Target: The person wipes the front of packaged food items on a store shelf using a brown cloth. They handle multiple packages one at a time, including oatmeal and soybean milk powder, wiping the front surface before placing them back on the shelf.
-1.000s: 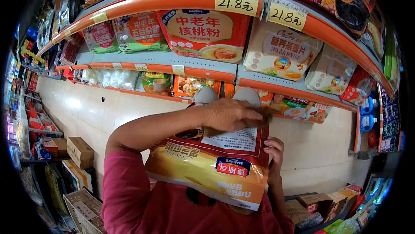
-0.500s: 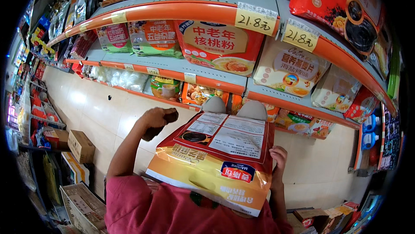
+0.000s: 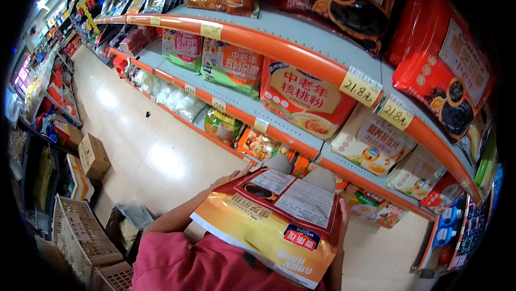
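Note:
A large red-and-gold packaged food bag [image 3: 231, 216] lies tilted in front of my torso, its back panels of white print upward. My left hand [image 3: 234, 175] is at the bag's far left edge, its fingers partly hidden behind that edge. On the opposite side my right hand [image 3: 344, 217] closes around the bag's right edge, its fingers mostly out of sight beneath. The bag is held between both hands, just short of the lower shelf. No dark cloth-like thing shows in my left hand now.
Shelves with an orange rail [image 3: 279, 49] curve across the front, carrying red bags [image 3: 446, 70], a walnut powder bag [image 3: 303, 97] and pale oatmeal bags [image 3: 373, 140]. At left stand a cardboard box [image 3: 93, 156] and a plastic crate [image 3: 83, 237]. Blue bottles [image 3: 446, 226] stand at right.
My left hand has come from the left over to the bag's far left edge; the dark thing it held is out of sight. The view has turned, and the bag sits slightly lower.

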The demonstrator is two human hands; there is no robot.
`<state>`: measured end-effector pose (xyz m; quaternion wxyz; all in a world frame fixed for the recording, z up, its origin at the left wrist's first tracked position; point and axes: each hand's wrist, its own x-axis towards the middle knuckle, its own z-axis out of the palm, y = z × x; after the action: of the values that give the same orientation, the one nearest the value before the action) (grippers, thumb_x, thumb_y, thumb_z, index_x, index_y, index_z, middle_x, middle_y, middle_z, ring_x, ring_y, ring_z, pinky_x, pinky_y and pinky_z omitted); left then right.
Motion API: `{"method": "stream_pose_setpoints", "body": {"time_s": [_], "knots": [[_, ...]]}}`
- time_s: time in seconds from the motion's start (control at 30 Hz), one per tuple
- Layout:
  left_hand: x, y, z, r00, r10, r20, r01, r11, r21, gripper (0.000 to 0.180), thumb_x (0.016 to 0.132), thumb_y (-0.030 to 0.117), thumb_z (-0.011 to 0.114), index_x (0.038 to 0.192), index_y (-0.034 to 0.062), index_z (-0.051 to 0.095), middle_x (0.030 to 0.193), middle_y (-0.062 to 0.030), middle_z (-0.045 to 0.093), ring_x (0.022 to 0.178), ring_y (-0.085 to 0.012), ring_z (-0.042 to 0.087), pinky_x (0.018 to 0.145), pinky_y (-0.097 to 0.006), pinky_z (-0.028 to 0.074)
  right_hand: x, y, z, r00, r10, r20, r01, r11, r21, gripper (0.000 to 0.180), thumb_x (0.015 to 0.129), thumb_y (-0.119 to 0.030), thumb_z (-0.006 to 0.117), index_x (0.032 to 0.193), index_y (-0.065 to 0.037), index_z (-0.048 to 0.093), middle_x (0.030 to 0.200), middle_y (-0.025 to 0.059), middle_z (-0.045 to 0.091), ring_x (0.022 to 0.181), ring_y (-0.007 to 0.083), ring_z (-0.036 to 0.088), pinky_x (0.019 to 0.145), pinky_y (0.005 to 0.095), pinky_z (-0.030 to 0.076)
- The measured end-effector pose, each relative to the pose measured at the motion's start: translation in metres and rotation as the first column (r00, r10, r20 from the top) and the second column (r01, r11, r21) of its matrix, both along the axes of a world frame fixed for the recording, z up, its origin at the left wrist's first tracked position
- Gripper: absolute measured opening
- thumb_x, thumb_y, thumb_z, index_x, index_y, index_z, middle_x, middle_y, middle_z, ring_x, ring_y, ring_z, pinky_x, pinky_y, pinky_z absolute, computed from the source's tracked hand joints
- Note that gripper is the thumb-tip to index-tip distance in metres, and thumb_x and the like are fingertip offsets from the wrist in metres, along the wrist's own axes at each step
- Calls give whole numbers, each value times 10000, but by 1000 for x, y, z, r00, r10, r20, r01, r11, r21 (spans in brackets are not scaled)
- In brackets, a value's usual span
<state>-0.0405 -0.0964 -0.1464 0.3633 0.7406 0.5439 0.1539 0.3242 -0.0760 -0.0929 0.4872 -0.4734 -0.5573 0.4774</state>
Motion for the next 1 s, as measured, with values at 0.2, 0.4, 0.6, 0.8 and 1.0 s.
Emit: {"method": "stream_pose_setpoints", "body": {"time_s": [0.2,0.4,0.6,0.8,1.0], "knots": [[8,-6,-2,995,86,44,-84,995,-57,673,755,310,560,1304,78,247,1258,-132,401,1072,-280,465,870,-372,407,10,13,-10,856,-68,513,-172,898,405,394,726,-57,596,1087,-29,441,1118,126,485,1004,291,475,906,387,350],[6,6,-6,990,126,54,-124,991,-43,639,733,280,585,1266,63,308,1224,-124,435,1052,-260,476,845,-366,420,-15,28,23,938,-101,332,-125,794,595,445,661,-129,689,1034,-27,468,1020,131,514,954,264,500,853,334,394],[-1,14,-3,982,171,81,-172,985,0,606,710,249,611,1228,48,368,1190,-115,469,1033,-241,487,820,-361,433,-36,35,57,913,-175,368,-87,799,595,582,567,-232,751,1013,-1,458,984,142,503,930,257,492,795,343,404],[-11,17,24,969,189,162,-218,957,191,575,688,219,636,1190,32,429,1156,-107,504,1013,-221,499,796,-356,445,-49,36,75,935,-206,290,-6,806,591,773,428,-357,841,1010,-34,449,965,129,512,875,267,532,768,368,423],[-28,22,152,705,369,606,-258,929,-265,424,603,-5,682,1009,16,563,948,-83,613,948,-189,549,840,-343,435,-72,33,135,976,32,-217,31,959,281,774,494,-220,830,1096,26,409,1019,106,515,961,212,513,822,341,426]]}}
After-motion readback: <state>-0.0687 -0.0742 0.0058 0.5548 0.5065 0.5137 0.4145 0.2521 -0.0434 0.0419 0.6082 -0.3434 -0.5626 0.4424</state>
